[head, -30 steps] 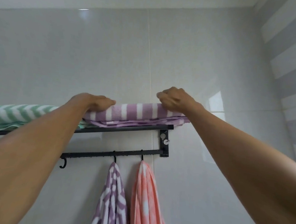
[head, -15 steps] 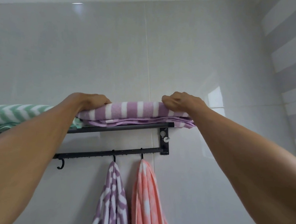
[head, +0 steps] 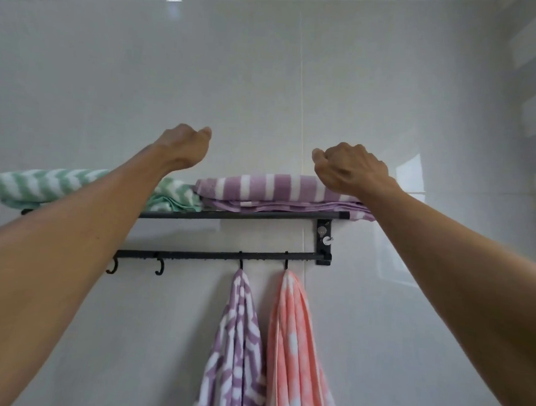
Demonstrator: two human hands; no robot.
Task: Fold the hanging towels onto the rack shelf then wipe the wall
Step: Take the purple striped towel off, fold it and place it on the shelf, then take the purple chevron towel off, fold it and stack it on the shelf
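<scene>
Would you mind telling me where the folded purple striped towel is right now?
In the head view, the purple striped towel lies folded at the right end of the black rack shelf, beside the green zigzag towel and under the raised right hand.

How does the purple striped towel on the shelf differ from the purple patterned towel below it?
The purple striped towel lies folded flat on the rack shelf; the purple patterned towel hangs unfolded from a hook. The striped towel shows straight white bands; the patterned towel shows a zigzag-like design. Both are purple and white, and no hand touches either.

Both hands [head: 185, 146] off purple towel [head: 271, 187]
</scene>
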